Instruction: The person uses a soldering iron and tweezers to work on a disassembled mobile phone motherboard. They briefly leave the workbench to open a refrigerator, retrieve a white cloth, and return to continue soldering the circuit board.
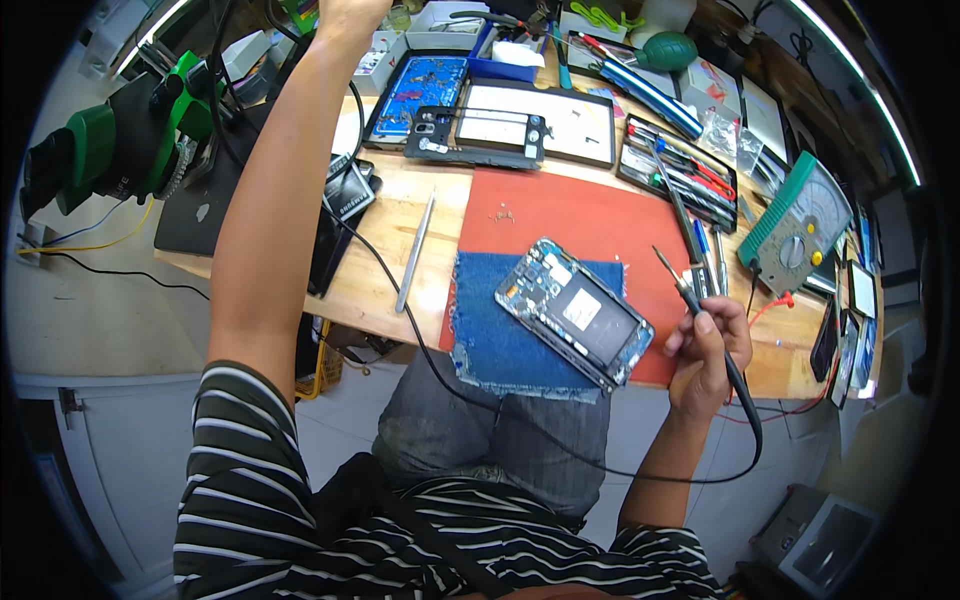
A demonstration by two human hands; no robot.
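One phone [577, 312], left of right hand [706, 352]

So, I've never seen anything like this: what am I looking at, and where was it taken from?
There is no robot here, just a person using two bare hands. This single picture comes from a wide fisheye camera worn on the head, looking down, so straight edges bend toward the rim. Its left is the person's left.

The right hand holds a pen-like tool with a black cable. The left hand reaches to the top edge, where it is cut off; whether it holds anything cannot be seen.

On the wooden bench, an opened phone lies on blue denim cloth, which overlaps a red mat. A green-sided meter stands at the right.
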